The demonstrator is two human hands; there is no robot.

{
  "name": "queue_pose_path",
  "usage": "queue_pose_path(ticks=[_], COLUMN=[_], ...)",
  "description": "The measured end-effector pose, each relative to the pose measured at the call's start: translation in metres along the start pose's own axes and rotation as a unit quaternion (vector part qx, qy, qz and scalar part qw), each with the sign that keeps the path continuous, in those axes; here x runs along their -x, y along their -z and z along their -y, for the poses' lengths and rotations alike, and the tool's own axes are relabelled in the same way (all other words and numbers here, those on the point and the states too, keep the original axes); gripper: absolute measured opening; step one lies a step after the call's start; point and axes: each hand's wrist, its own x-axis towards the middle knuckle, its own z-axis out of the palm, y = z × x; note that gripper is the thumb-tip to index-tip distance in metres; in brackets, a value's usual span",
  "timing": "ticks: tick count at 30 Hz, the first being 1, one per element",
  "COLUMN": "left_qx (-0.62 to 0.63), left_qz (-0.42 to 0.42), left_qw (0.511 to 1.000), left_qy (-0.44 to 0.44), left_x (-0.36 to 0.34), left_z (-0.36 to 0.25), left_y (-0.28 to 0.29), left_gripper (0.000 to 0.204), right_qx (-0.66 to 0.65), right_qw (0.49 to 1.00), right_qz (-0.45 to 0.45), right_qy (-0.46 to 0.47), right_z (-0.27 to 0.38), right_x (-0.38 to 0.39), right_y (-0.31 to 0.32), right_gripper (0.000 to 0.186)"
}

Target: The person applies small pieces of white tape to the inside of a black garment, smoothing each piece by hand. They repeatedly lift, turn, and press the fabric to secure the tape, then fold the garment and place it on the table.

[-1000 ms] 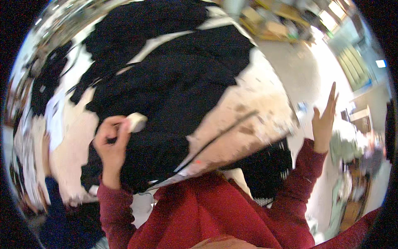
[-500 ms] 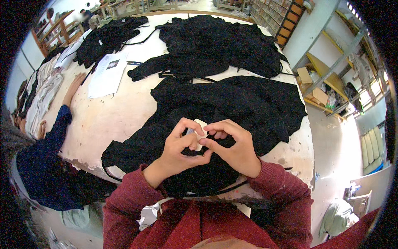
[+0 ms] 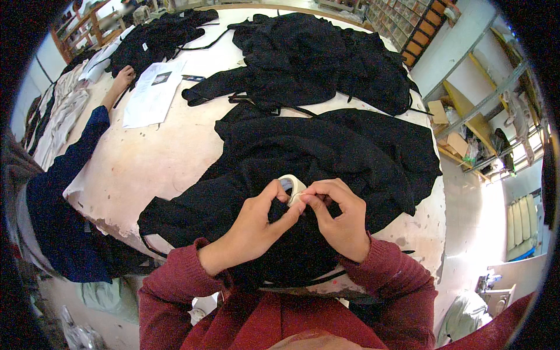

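Note:
A small roll of cream-coloured tape (image 3: 296,185) is held above a black garment (image 3: 350,151) spread out in front of me. My left hand (image 3: 248,227) grips the roll, with fingers at its inner ring and the thumb along its lower edge. My right hand (image 3: 343,219) pinches the roll's near right side between thumb and finger, where a bit of the tape's end seems to lift. Both hands meet at this spot, fingertips almost touching. Black cloth lies under both wrists and reaches the table's near edge.
More black garments (image 3: 315,61) with straps lie farther back on the pale table (image 3: 169,157). A printed sheet (image 3: 149,96) is at left. On that side a co-worker's dark sleeve (image 3: 76,154) and hand (image 3: 123,77) reach over the table. Metal shelving (image 3: 478,99) stands at right.
My hands have turned the tape roll so its ring shows, and my right finger and thumb have closed on its edge. The co-worker's hand has moved farther along toward the dark garments.

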Motion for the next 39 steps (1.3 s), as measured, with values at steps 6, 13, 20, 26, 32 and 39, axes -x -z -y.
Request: queue_pose_path(ticks=[6, 13, 20, 26, 32, 39], left_qx=[-0.020, 0.007, -0.073, -0.067, 0.037, 0.112], left_qz=[0.021, 0.025, -0.030, -0.054, -0.046, -0.035], left_qw=[1.000, 0.999, 0.994, 0.993, 0.996, 0.992], left_qy=[-0.010, -0.028, -0.078, -0.078, -0.060, -0.037], left_x=[-0.002, 0.000, 0.005, 0.004, 0.002, -0.001], left_z=[-0.002, 0.004, 0.009, 0.007, 0.004, 0.008], left_y=[0.003, 0.002, -0.001, 0.000, 0.004, 0.005], left_gripper=[0.023, 0.019, 0.020, 0.020, 0.024, 0.022], right_qx=[-0.031, -0.146, -0.175, -0.093, -0.205, -0.253], right_qw=[0.992, 0.959, 0.962, 0.983, 0.972, 0.962], right_qz=[0.024, 0.065, 0.039, 0.094, 0.082, 0.059], right_qy=[-0.121, -0.233, -0.204, -0.128, -0.081, -0.088], right_z=[0.024, 0.015, 0.014, 0.011, 0.005, -0.005], right_x=[0.003, -0.007, 0.002, 0.000, 0.006, 0.013], right_y=[0.011, 0.015, 0.006, 0.012, -0.002, -0.015], right_gripper=[0.004, 0.010, 0.021, 0.019, 0.010, 0.011])
